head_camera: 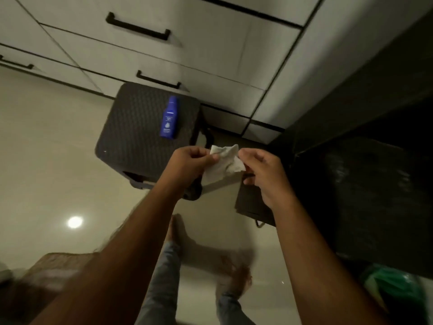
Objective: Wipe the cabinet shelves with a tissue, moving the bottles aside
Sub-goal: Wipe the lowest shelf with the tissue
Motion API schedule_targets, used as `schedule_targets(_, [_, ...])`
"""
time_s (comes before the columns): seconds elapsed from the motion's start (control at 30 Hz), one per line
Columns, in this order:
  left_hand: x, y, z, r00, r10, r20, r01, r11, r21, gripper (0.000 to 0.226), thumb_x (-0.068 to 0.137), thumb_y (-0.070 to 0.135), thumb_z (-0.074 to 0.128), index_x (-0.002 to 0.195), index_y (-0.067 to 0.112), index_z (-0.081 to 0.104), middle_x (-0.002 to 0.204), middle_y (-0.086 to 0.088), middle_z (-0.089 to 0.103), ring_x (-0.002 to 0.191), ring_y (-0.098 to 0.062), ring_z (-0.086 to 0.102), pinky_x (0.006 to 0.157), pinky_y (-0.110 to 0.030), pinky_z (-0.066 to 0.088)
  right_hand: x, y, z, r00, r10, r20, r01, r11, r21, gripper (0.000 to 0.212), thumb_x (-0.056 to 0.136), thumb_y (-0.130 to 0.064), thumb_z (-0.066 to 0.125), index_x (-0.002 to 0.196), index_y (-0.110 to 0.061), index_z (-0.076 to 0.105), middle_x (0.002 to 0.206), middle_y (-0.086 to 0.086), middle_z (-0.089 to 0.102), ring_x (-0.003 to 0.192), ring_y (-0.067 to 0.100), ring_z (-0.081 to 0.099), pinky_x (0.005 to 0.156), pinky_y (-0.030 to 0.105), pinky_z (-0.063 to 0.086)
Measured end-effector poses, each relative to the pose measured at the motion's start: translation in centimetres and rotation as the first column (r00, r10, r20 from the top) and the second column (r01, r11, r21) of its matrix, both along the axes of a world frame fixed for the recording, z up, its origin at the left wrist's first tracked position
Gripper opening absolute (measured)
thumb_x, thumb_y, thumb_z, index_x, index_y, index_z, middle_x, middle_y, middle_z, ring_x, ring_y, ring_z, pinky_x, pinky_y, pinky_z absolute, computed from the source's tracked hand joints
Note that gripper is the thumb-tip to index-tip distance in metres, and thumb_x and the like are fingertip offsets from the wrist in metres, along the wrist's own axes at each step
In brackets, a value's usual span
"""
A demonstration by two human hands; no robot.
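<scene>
A crumpled white tissue (226, 161) hangs between both hands in the middle of the view. My left hand (187, 164) pinches its left edge with thumb and fingers. My right hand (264, 171) pinches its right edge. Beyond the hands a blue bottle (169, 118) lies flat on top of a dark woven stool (138, 130). White cabinet drawers with black handles (138, 26) fill the top of the view. No open shelf is visible.
A dark black unit (365, 160) stands at the right, with a dark bag (253, 202) at its foot. A green plastic bag (396, 287) lies at the lower right. My bare feet stand on the glossy beige floor (46, 160). A brown object sits at the lower left.
</scene>
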State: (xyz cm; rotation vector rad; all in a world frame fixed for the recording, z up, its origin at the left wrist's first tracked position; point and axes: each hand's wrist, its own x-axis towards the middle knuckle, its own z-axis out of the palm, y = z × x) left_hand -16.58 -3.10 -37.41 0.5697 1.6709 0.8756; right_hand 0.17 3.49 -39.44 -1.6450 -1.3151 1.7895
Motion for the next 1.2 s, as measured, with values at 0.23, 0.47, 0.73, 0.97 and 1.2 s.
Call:
schedule_targets(0.23, [13.8,0.1,3.2,0.989,-0.12,0.091,0.112,0.99,0.087,0.011,0.09,0.017,0.065,0.092,0.007,0.067,0.07,0.004,0.065,0.05,0.005,0.056,0.044,-0.009,0.04,13.9,-1.4,4.7,0.998,-0.056,-0.026,0.055,0.997,-0.048,0.017,0.087,-0.024,0.07,0.102,-0.015,0.072,0.095,0.007,0.076,0.084,0.018,0.069,0.062,0.027,0.048])
schedule_targets(0.47, [22.0,3.2,4.2,0.973,-0.229,-0.019,0.228,0.957,0.179,0.007,0.092,0.025,0.062,0.095,0.022,0.068,0.092,0.007,0.07,0.081,-0.009,0.066,0.068,-0.018,0.051,23.2,-0.6,6.4,0.927,-0.371,-0.06,0.375,0.924,0.076,0.005,0.09,-0.006,0.065,0.092,-0.01,0.068,0.088,0.008,0.072,0.077,0.016,0.069,0.063,0.031,0.057])
schedule_targets(0.73, [24.5,5.1,1.4,0.97,-0.213,-0.113,0.231,0.955,0.186,0.009,0.094,0.033,0.059,0.088,0.029,0.064,0.089,0.007,0.069,0.077,-0.012,0.065,0.072,-0.026,0.051,29.8,0.7,2.2,0.621,-0.509,0.596,-0.061,0.727,0.684,0.006,0.086,-0.009,0.066,0.091,-0.011,0.069,0.082,0.005,0.07,0.069,0.017,0.063,0.067,0.024,0.046])
schedule_targets(0.97, [25.1,4.9,-0.7,0.917,-0.305,-0.256,0.348,0.927,0.142,0.011,0.093,0.039,0.059,0.086,0.034,0.065,0.086,0.01,0.069,0.077,-0.009,0.065,0.072,-0.03,0.053,29.9,-2.6,-2.9,0.657,-0.286,0.698,-0.286,0.762,0.582,0.042,0.077,-0.014,0.066,0.118,0.0,0.065,0.113,0.019,0.069,0.107,0.036,0.065,0.092,0.039,0.051])
schedule_targets(1.2, [25.6,5.1,-1.3,0.875,-0.354,-0.331,0.418,0.897,0.144,0.014,0.095,0.037,0.055,0.099,0.028,0.066,0.083,0.014,0.062,0.079,-0.004,0.06,0.066,-0.022,0.044,28.7,-0.7,-3.5,0.594,-0.179,0.784,-0.318,0.843,0.433,0.084,0.09,-0.064,0.018,0.15,-0.007,0.035,0.159,0.016,0.025,0.149,0.032,0.015,0.119,0.047,0.017])
